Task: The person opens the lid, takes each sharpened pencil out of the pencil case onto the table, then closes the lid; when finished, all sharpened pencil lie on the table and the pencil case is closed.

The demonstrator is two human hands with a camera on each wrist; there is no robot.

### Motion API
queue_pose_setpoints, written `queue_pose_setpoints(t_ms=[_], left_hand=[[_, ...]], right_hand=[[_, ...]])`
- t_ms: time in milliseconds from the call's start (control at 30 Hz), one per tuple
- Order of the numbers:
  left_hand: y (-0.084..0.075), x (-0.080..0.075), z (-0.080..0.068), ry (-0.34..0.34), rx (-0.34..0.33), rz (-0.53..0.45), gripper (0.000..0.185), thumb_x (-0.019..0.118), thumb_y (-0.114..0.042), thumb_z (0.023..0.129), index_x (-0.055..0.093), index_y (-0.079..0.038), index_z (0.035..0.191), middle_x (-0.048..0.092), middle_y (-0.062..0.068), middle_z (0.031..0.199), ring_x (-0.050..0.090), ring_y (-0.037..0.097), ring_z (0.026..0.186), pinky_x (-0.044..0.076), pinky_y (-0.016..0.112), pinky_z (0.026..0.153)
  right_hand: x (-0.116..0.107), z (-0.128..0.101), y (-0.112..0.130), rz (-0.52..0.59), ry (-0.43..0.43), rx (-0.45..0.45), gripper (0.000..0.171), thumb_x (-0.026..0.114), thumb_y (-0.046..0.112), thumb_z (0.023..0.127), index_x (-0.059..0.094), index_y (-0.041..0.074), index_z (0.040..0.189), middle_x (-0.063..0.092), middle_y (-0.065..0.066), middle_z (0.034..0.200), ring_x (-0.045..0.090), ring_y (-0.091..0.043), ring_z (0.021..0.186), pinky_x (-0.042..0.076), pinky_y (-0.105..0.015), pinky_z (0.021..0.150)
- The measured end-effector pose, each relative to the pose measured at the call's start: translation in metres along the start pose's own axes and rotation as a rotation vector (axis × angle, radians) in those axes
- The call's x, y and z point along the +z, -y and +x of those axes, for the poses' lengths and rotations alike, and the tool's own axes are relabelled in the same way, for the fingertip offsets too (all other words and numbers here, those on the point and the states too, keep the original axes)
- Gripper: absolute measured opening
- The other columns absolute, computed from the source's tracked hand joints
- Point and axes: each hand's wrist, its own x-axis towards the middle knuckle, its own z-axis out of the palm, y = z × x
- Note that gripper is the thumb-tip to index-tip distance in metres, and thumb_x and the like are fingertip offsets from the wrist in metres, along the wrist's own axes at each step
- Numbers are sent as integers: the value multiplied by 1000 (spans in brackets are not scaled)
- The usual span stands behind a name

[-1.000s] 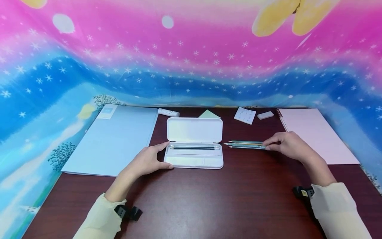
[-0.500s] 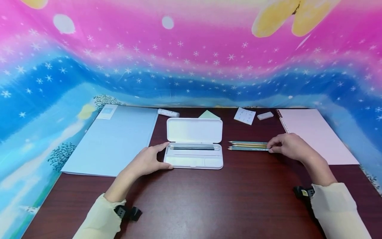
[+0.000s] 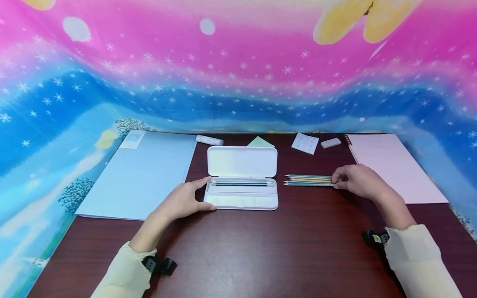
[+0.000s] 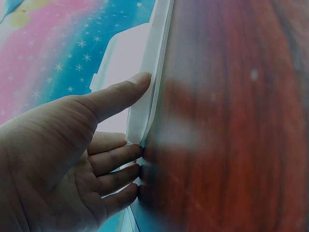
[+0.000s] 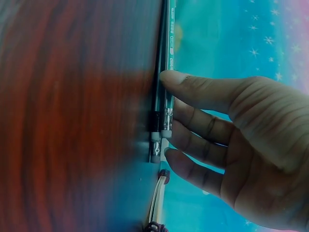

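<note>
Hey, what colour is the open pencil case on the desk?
White. The pencil case shows best in the head view, lid up, left hand resting against its end.

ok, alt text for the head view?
Right hand touches the ends of a row of pencils on a dark table; left hand rests against an open white pencil case.

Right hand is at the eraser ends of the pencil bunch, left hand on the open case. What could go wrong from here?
1. The pencils lie loose side by side; the right hand touches only their eraser ends, so lifting from there could fan or drop them.
2. The pencil case already holds pencils in its narrow slot, so more may not seat cleanly.
3. The left hand only rests against the case's edge, so a push could slide it on the table.
</note>
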Motion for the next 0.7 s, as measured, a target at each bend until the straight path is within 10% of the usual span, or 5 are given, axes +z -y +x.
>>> queue_pose_setpoints(t_ms=[700], left_hand=[[0, 0, 0, -8, 11, -7, 96, 85, -49, 77, 44, -9, 154, 55, 17, 149, 56, 34, 134, 48, 52, 107]], right_hand=[[-9, 1, 36, 155, -54, -141, 8, 77, 24, 91, 76, 22, 98, 70, 11, 86, 60, -9, 81, 50, -31, 74]])
